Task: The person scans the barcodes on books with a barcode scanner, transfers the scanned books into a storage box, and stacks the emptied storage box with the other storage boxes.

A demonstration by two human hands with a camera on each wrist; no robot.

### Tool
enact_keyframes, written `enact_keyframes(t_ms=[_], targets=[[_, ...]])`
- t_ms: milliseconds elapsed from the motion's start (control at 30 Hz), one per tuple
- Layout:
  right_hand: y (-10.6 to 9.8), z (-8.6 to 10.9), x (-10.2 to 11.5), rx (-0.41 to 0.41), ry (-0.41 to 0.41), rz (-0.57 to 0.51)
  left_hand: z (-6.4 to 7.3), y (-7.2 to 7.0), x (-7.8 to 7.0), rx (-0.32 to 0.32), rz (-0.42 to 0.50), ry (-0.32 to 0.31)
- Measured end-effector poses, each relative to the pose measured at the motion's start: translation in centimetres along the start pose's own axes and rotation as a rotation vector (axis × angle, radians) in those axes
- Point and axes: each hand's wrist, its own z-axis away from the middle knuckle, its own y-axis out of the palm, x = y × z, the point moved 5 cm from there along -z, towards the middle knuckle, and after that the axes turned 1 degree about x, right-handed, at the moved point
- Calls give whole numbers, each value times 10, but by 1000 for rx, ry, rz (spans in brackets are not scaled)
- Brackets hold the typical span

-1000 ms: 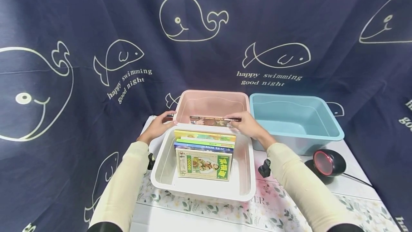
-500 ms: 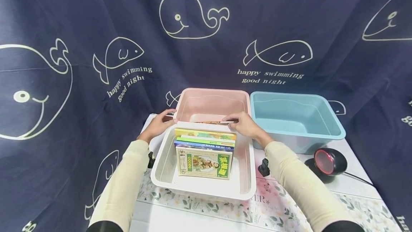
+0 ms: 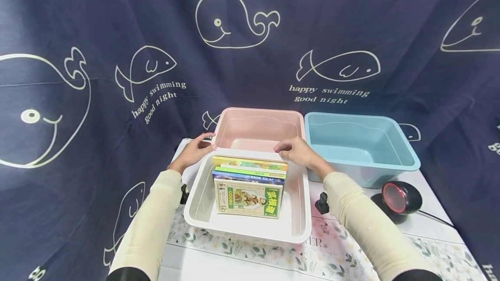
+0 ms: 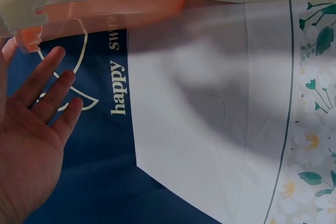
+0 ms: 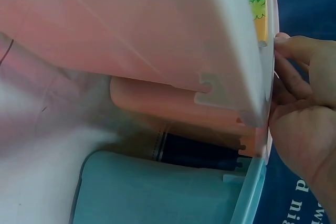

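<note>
In the head view my left hand (image 3: 193, 151) is at the near left corner of the pink bin (image 3: 261, 115), thumb and fingers spread apart; the left wrist view shows several fingers loosely extended. My right hand (image 3: 297, 151) is over the pink bin's near right edge, fingers loosely bent, with nothing visible between them. In the right wrist view, my right hand (image 5: 304, 90) has its fingertips right at the rims. The white bin (image 3: 247, 234) in front holds several upright books (image 3: 248, 198), with a green-titled cover facing me. The pink bin's near floor is hidden.
A blue bin (image 3: 351, 118) stands to the right of the pink one. A black round device (image 3: 402, 197) with a red ring and a cord sits in front of it. A dark blue curtain (image 3: 250, 73) hangs behind the floral-printed tablecloth (image 3: 250, 250).
The book that was at my right hand, over the near side of the pink bin, has sunk down out of sight. Both hands have stayed almost in place.
</note>
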Motion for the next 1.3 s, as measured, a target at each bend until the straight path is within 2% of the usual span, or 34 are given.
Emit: enact_keyframes(t_ms=[300,500,633,800,1033,1300], targets=[[-2,3,7,-4,-18,-14,-1,-1,0,-1,-10,3],[-10,17,29,-43,-68,-65,-2,-1,1,3,0,-4],[-11,33,47,-34,-115,-107,-3,-1,2,6,-1,-6],[0,58,60,-2,-141,-124,-4,-1,3,4,-1,-5],[22,86,57,63,-137,-135,-1,1,0,7,-6,-3],[40,99,46,81,-151,-106,1,1,-2,-5,-2,0]])
